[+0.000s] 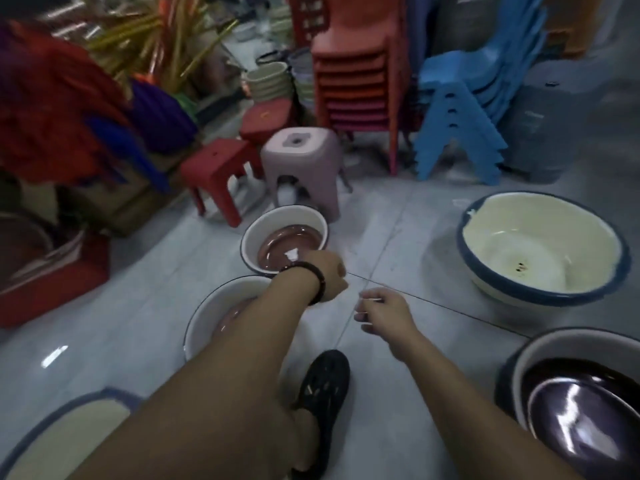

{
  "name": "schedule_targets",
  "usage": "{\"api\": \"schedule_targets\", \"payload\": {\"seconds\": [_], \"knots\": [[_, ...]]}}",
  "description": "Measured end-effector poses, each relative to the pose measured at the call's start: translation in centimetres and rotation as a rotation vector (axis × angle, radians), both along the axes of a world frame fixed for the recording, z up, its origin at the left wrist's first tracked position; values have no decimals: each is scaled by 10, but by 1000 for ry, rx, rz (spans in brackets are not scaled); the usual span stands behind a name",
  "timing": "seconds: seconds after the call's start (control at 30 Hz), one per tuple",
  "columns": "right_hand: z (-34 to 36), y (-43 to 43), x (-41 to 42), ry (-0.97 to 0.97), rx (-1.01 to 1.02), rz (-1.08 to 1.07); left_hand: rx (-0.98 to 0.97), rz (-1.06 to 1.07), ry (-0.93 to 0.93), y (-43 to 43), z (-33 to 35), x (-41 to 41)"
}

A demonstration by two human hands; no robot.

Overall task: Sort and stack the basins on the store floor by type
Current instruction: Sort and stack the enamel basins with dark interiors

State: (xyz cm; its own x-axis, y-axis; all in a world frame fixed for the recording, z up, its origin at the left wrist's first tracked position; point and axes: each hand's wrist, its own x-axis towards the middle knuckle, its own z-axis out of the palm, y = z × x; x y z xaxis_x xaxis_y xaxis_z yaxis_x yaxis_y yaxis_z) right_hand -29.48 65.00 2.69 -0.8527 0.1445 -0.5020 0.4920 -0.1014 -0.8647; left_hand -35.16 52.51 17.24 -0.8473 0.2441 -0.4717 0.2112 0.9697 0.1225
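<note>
Both hands hover mid-frame: your right hand [384,315] loosely curled and empty, your left hand [329,277] with fingers hidden, grip unclear, beside the pink-lined white basin [268,223]; cream basin [519,230] at right.

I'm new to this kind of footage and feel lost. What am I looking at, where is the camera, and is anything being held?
This is no machine: a person wears one camera on the head, looking down at their own arms. The left hand, with a bead bracelet at the wrist, and the right hand reach out over a tiled shop floor. Neither visibly holds a basin; the left hand's fingers are hidden. On the floor are a white basin with a brown one inside, a cream blue-rimmed basin to the right, and a pale basin holding dark purple ones at the lower right. Plastic stools and stacked chairs stand behind.
</note>
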Motion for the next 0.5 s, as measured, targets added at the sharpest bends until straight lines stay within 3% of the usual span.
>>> {"api": "schedule_targets", "payload": {"seconds": [0.23,0.5], "knots": [[-59,-120,-23,-218,-49,169,90,254,3,-131,-1,-47],[-131,-226,-57,-563,-233,144,185,387,-116,-196,-46,-75]]}}
